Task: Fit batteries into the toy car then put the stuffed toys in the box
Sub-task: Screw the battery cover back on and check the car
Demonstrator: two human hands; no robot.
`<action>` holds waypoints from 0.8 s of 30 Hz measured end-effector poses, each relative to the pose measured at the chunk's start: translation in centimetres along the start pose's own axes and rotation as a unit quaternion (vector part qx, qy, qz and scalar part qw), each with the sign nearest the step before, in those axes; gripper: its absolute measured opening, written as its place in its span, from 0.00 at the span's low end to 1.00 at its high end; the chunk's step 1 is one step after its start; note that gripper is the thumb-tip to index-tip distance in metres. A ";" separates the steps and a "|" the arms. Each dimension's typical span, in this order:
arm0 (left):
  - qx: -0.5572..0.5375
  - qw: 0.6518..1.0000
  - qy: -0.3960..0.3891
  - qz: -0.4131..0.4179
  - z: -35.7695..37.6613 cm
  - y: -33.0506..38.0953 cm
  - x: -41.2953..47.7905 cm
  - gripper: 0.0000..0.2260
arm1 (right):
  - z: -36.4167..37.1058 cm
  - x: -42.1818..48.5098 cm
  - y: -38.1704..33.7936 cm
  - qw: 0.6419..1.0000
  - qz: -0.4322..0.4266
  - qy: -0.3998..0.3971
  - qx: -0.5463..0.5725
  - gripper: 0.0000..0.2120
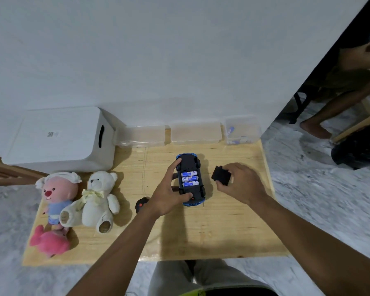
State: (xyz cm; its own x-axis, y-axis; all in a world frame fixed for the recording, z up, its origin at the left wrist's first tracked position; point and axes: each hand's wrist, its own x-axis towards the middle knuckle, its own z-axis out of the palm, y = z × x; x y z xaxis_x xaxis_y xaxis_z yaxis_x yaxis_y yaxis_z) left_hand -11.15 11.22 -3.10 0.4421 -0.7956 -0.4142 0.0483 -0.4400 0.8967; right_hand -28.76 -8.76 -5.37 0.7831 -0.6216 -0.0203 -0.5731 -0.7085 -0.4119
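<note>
1. Box (58, 137), white with a slot handle, stands at the far left corner of the wooden table (222, 231). Its top looks covered by a lid, so it would likely need opening before anything goes in.
2. Three stuffed toys lie just in front of it, none boxed yet: a pink-faced doll (58, 195), a white bear (96, 199) touching the doll, and a pink plush (49, 242) nearest the table's front edge.
3. A black remote (141, 205) sits just beside the left wrist, partly hidden by it.
4. The left hand (169, 195) grips the toy car (190, 180), which lies upside down mid-table, forefinger on its far end and thumb at its near end.
5. Three blue batteries (189, 179) lie side by side in the open bay of the car's underside.
6. The right hand (241, 184) pinches the black battery cover (221, 175) just right of the car, apart from it.
7. The step in hand appears to be closing the bay. The next move calls for bringing the cover over the batteries, lining its edges up with the bay and pressing it home while the left hand steadies the car. The toys come after.
</note>
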 end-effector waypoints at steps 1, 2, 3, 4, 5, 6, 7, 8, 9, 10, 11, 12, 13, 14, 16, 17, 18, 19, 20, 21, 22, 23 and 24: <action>0.000 1.000 -0.002 0.004 0.0 0.0 0.0 0.47 | -0.7 0.5 -0.4 0.999 -0.009 0.009 0.038 0.23; 0.000 1.000 -0.004 0.008 0.0 0.1 0.0 0.48 | -1.4 1.0 -0.9 0.997 -0.032 0.010 0.070 0.23; -0.001 1.000 -0.007 0.012 0.0 0.1 0.1 0.48 | -2.0 1.5 -1.4 0.993 -0.065 0.004 0.095 0.23; -0.002 1.000 -0.009 0.015 0.1 0.2 0.1 0.48 | -2.5 1.8 -2.1 0.988 -0.098 -0.008 0.115 0.23; -0.004 1.000 -0.009 0.017 0.2 0.3 0.0 0.48 | -2.8 2.1 -2.8 0.984 -0.126 -0.021 0.127 0.22; -0.006 1.000 -0.009 0.020 0.3 0.4 0.0 0.48 | -2.9 2.3 -3.6 0.980 -0.150 -0.029 0.130 0.22; -0.009 1.000 -0.009 0.021 0.4 0.5 -0.1 0.48 | -2.8 2.4 -4.2 0.977 -0.172 -0.030 0.126 0.23; -0.012 1.000 -0.009 0.021 0.5 0.7 -0.2 0.48 | -2.6 2.5 -4.7 0.974 -0.189 -0.026 0.121 0.23; -0.018 1.000 -0.008 0.019 0.5 0.8 -0.3 0.48 | -2.3 2.5 -5.0 0.972 -0.199 -0.021 0.121 0.24; -0.022 1.000 -0.007 0.017 0.6 1.0 -0.4 0.48 | -2.1 2.5 -5.3 0.971 -0.202 -0.019 0.124 0.24; -0.021 1.000 -0.007 0.019 0.6 1.1 -0.4 0.47 | -1.9 2.5 -5.4 0.972 -0.198 -0.022 0.126 0.24; -0.015 1.000 -0.007 0.025 0.6 1.1 -0.5 0.47 | -1.9 2.6 -5.5 0.973 -0.191 -0.031 0.125 0.24; -0.009 0.999 -0.008 0.031 0.6 1.1 -0.5 0.47 | -1.9 2.6 -5.5 0.974 -0.185 -0.043 0.120 0.25; -0.006 0.999 -0.009 0.033 0.6 1.1 -0.6 0.47 | -2.0 2.7 -5.6 0.975 -0.180 -0.058 0.115 0.25; -0.006 1.000 -0.009 0.028 0.6 1.1 -0.6 0.47 | -2.3 2.7 -5.7 0.975 -0.173 -0.085 0.110 0.25; -0.008 1.000 -0.007 0.025 0.6 1.1 -0.7 0.47 | -2.4 2.8 -5.8 0.975 -0.170 -0.094 0.111 0.25; -0.010 1.000 -0.005 0.023 0.6 1.1 -0.7 0.47 | -2.6 2.8 -5.9 0.974 -0.166 -0.100 0.115 0.25; -0.012 1.000 -0.003 0.024 0.6 1.2 -0.7 0.47 | -2.7 2.8 -6.0 0.974 -0.161 -0.105 0.119 0.24; -0.012 1.000 -0.001 0.027 0.6 1.2 -0.7 0.47 | -2.8 2.8 -6.1 0.974 -0.152 -0.110 0.124 0.23; -0.011 1.000 0.000 0.029 0.6 1.3 -0.7 0.47 | -2.8 2.8 -6.2 0.975 -0.141 -0.114 0.130 0.23; -0.012 1.000 0.001 0.028 0.6 1.4 -0.7 0.47 | -2.9 2.8 -6.3 0.975 -0.131 -0.117 0.135 0.22; -0.014 1.000 0.002 0.024 0.6 1.5 -0.7 0.47 | -3.0 2.8 -6.4 0.975 -0.124 -0.118 0.139 0.22; -0.015 1.000 0.001 0.020 0.6 1.6 -0.7 0.47 | -3.1 2.8 -6.5 0.975 -0.120 -0.117 0.143 0.21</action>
State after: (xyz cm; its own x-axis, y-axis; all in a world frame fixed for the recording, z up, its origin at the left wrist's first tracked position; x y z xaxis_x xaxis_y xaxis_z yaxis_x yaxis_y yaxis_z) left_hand -11.93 10.87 -1.46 0.4469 -0.8108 -0.3780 0.0579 -0.3954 0.9167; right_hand -23.64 -6.92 0.02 0.9393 -0.3321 -0.0863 -0.3019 -0.6803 -0.6678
